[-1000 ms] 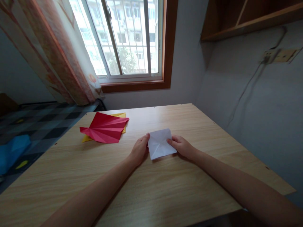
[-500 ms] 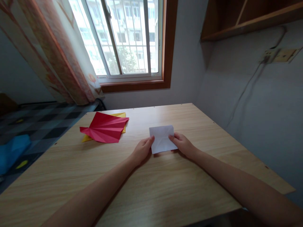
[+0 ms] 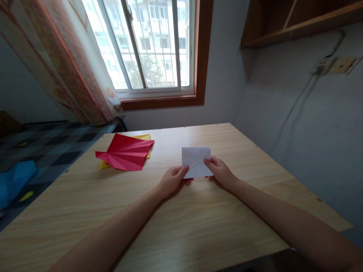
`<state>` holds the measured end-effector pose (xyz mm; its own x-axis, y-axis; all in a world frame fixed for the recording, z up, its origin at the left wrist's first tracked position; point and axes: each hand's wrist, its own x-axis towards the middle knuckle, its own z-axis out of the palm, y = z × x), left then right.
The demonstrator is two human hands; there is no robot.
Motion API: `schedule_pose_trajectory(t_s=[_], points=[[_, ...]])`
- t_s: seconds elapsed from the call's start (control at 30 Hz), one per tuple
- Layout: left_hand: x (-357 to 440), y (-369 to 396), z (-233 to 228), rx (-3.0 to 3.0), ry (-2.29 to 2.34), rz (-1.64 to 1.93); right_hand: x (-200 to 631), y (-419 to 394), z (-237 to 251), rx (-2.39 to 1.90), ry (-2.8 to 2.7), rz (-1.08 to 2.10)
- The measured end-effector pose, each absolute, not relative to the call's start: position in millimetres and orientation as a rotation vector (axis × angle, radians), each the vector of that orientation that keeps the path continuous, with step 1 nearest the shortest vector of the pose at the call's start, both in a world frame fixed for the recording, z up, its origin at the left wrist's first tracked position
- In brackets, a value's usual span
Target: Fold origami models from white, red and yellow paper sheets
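White paper: small folded sheet with faint creases, held between the two hands, above the middle of the table; any gap to the tabletop hard to tell.
Left hand: closed on the paper's lower left corner, thumb on the near face, some fingertips showing past the bottom edge.
Right hand: gripping the right side, thumb on the face, other fingers mostly hidden behind.
Red paper: pleated, fanned sheet, lying on yellow paper, left of the hands, well apart from them.
Blue item: on the checked cloth at far left, clear of the work.
Crease risk: thumbs pressing unevenly could put a stray fold across the face.
Tear risk: hands pulling apart could rip the sheet, likeliest along a crease.
Slip risk: both holds sit at the sides, so a loosened thumb could let one side swing or the folded layers spread.
Bump risk: low for now; a wide left sweep could knock the red sheet.
Unclear: number of layers, back of the paper, hidden fingers' grip.
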<state>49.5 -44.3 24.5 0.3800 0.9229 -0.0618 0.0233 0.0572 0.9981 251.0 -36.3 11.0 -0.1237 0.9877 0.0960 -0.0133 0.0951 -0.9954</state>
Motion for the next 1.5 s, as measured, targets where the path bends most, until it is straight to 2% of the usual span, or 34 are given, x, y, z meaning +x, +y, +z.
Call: schedule_pose_trajectory(t_s=[0.43,0.7,1.0,1.27,1.5], points=[[46.5,-44.2,25.4,1.397,0.938,0.823,250.3,-34.6,7.9,-1.023,-1.29,1.229],[47.1,-43.3,24.5,1.275,0.948,0.956,253.6,-35.9,7.8,-0.931,-1.378,1.453],[48.1,-43.3,24.2,1.229,0.914,0.937,254.2,-37.5,8.2,-1.032,-1.51,1.383],[47.9,-44.7,23.7,1.428,0.971,0.813,254.5,-38.4,9.2,-0.995,-1.587,1.37],[49.5,-44.4,23.5,1.359,0.996,0.873,254.2,-39.5,11.4,-0.998,-1.543,1.386]])
